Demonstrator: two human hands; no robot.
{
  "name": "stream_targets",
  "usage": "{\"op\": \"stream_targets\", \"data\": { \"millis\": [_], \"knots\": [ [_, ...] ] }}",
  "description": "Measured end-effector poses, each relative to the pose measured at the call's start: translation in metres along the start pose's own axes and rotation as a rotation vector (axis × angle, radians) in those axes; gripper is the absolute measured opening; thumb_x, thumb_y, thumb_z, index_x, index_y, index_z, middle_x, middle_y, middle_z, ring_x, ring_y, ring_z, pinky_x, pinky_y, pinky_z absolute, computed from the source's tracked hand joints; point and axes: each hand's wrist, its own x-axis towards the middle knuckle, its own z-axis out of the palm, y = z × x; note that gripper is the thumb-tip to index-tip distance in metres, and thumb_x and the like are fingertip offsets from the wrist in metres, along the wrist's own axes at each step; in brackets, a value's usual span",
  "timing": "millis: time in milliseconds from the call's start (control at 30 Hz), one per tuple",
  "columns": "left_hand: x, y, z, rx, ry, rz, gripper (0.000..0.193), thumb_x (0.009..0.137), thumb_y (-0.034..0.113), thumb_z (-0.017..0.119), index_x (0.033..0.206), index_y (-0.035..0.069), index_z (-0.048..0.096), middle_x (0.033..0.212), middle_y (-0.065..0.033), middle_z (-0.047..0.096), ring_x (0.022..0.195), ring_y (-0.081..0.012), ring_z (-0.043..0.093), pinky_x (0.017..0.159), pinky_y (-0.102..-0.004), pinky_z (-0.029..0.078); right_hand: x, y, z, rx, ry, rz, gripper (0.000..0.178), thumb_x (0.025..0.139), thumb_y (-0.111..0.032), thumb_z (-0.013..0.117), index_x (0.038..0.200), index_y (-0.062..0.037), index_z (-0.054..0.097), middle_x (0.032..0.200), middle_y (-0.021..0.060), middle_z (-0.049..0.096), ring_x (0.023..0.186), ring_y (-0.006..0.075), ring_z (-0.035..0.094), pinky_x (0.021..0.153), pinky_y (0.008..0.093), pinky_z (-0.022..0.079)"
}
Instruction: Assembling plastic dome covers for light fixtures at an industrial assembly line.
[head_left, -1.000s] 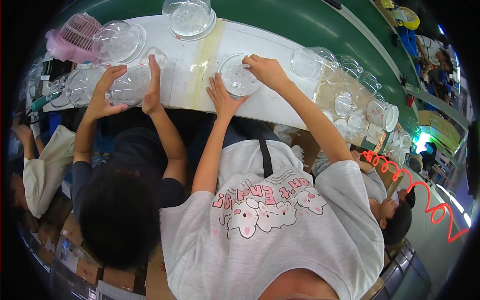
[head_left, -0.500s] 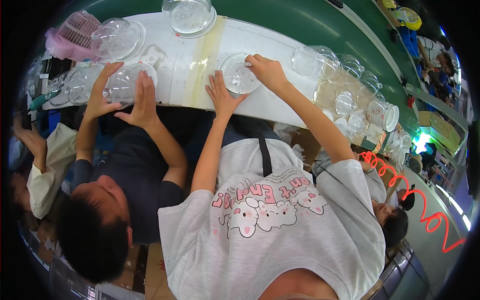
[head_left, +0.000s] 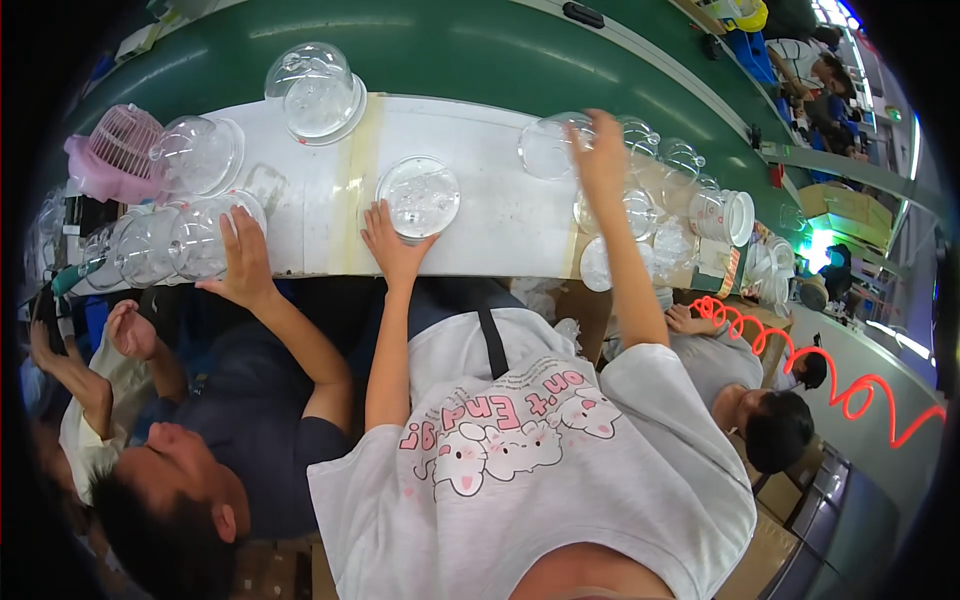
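Change: half a second ago the right hand (head_left: 600,150) lay on the clear round dish (head_left: 420,195) at the middle of the bench (head_left: 500,220); now it has swung out to the right and reaches the clear plastic dome (head_left: 548,148) at the head of the stacked domes (head_left: 680,200).
What that means: my reading is that the dish in the middle is done with for the moment and a fresh piece is being fetched from the supply on the right.
Left hand (head_left: 392,240): it has stayed at the near edge of the bench, flat, fingers spread and pointing at the dish, tips just at its rim; it grips nothing.
Right hand fingers: stretched over the dome's far side and touching it; whether they have closed on it I cannot tell.
Clear round dish: transparent, shallow, circular, glinting with moulded ridges inside; it lies flat on the white bench top, just beside a yellowish tape strip (head_left: 358,180).
Clear plastic dome: see-through, rounded, lying on its side at the right part of the bench, next to more of its kind.
Neighbour: a co-worker's hand (head_left: 240,255) on the left rests on a row of nested clear domes (head_left: 160,245); a pink fan (head_left: 115,150) stands beyond.
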Motion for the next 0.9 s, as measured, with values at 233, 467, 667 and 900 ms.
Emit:
{"op": "stream_targets", "data": {
  "millis": [233, 467, 667, 900],
  "knots": [
    [0.004, -0.002, 0.002, -0.079, 0.128, 0.048, 0.111, 0.055, 0.045, 0.079, 0.137, -0.001, 0.021, 0.138, -0.0233, 0.028, 0.13, -0.0409, 0.021, 0.105, -0.0512, 0.019, 0.011, 0.059, 0.002, -0.293, -0.199, 0.134, 0.049, 0.083, -0.051, 0.053, 0.102, -0.0073, 0.045, 0.086, 0.0173, 0.064, 0.076, 0.0367, 0.062, 0.064, 0.0452, 0.046],
    [0.006, -0.008, -0.006, -0.144, 0.052, -0.004, 0.119, 0.049, 0.039, 0.084, 0.139, 0.0, 0.016, 0.139, -0.0242, 0.025, 0.131, -0.0452, 0.015, 0.105, -0.0517, 0.018, -0.005, -0.007, -0.034, 0.069, -0.116, 0.004, 0.029, 0.081, -0.029, 0.065, 0.083, -0.0042, 0.05, 0.058, 0.0051, 0.052, 0.047, 0.014, 0.046, 0.048, 0.0266, 0.038],
    [0.002, -0.022, -0.019, -0.162, 0.073, -0.036, 0.116, 0.051, 0.039, 0.083, 0.139, 0.004, 0.017, 0.14, -0.021, 0.026, 0.132, -0.0432, 0.014, 0.105, -0.0528, 0.017, -0.015, -0.116, -0.064, 0.339, -0.175, -0.176, 0.026, 0.078, -0.023, 0.07, 0.079, -0.0046, 0.052, 0.058, 0.0017, 0.051, 0.047, 0.0066, 0.042, 0.045, 0.021, 0.036],
    [0.002, -0.024, -0.031, -0.15, 0.019, -0.033, 0.11, 0.057, 0.039, 0.08, 0.138, 0.001, 0.018, 0.141, -0.0191, 0.024, 0.133, -0.0412, 0.012, 0.105, -0.0526, 0.016, -0.025, -0.147, -0.01, 0.189, -0.361, -0.492, 0.03, 0.077, -0.033, 0.067, 0.082, -0.0075, 0.051, 0.064, 0.0061, 0.058, 0.048, 0.0175, 0.053, 0.045, 0.0281, 0.041]
  ]
}}
